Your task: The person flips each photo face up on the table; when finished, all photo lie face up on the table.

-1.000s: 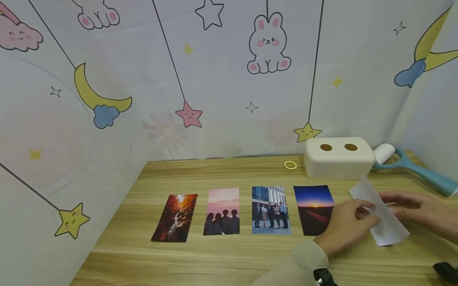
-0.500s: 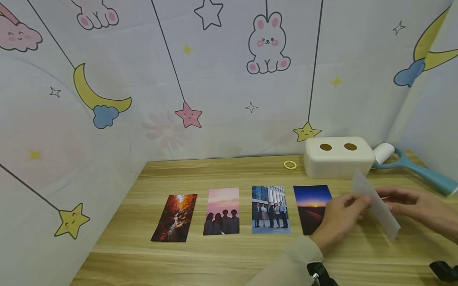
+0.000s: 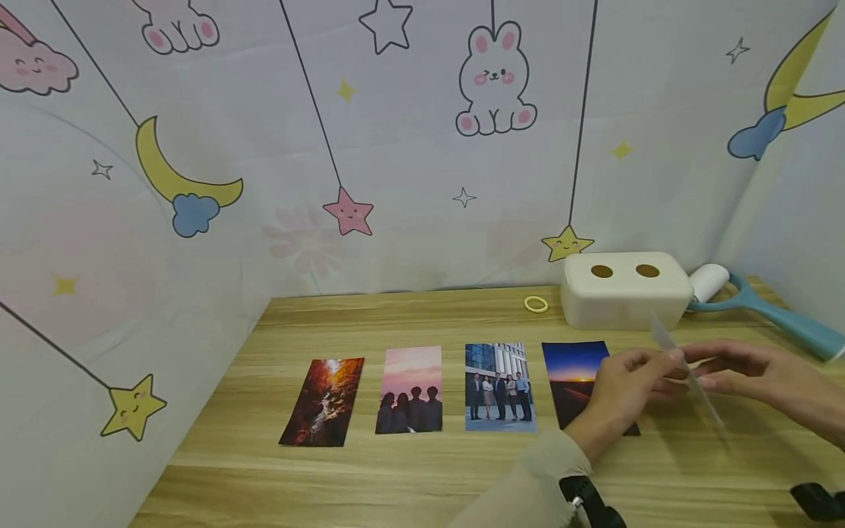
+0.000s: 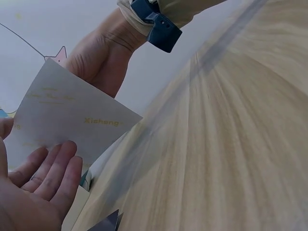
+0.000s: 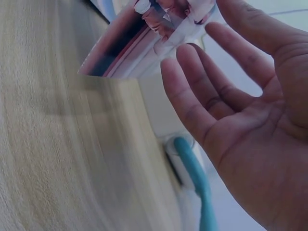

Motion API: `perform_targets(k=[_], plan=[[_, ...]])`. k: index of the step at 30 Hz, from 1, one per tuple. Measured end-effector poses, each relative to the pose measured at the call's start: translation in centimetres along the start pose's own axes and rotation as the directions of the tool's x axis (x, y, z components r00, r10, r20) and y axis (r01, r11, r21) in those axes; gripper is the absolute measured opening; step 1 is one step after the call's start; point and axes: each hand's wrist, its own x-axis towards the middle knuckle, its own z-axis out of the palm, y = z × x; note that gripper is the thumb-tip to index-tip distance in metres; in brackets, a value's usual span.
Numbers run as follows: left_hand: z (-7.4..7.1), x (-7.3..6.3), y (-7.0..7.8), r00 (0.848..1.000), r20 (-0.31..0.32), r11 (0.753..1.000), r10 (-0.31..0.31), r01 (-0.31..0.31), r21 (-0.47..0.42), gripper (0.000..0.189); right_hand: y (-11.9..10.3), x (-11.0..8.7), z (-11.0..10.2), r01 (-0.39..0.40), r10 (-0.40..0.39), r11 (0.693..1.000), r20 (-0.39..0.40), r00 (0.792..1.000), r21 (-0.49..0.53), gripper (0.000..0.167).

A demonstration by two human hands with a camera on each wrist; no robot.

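A photo print [image 3: 705,403] is held upright above the table, nearly edge-on in the head view. Its white back [image 4: 67,115], with faint yellow lettering, faces my left hand [image 3: 623,392]. That hand holds the print at thumb and bent fingertips; the fingers [image 4: 62,168] lie against the back. My right hand [image 3: 759,370] is at the picture side [image 5: 149,36], fingers loosely extended, thumb tip cut off by the frame. On the left lie an autumn stream print [image 3: 322,403], a silhouettes print [image 3: 411,392], an office group print [image 3: 499,389] and a sunset print [image 3: 571,374], partly under my left hand.
Behind the hands stands a white box [image 3: 623,301] with two round holes. Beside it lies a lint roller with a blue handle [image 3: 785,319]. A yellow ring [image 3: 536,304] lies left of the box. A patterned cloth [image 3: 409,147] hangs around the wooden table [image 3: 409,477].
The held print has turned from showing its white back broadly to nearly edge-on. My left hand has shifted slightly left and up; the prints on the table have stayed put.
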Motion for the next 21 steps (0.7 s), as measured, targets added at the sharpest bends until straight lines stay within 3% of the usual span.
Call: perform_targets(k=[10,16,21], plan=[[-0.24,0.16,0.05,1.000,0.015,1.000,0.001,-0.001,-0.015,0.023,-0.29,0.12,-0.01,0.056,-0.056,0.998,-0.017,0.998,-0.001,0.045],[-0.04,0.16,0.10,0.999,-0.042,0.999,0.020,-0.021,-0.025,0.017,-0.09,0.12,-0.14,0.073,-0.073,0.997,-0.026,0.997,-0.013,0.044],[0.03,0.10,0.08,0.996,-0.086,0.999,0.029,-0.032,-0.030,0.012,0.13,0.18,-0.03,0.041,-0.045,0.998,-0.109,0.993,-0.041,0.043]])
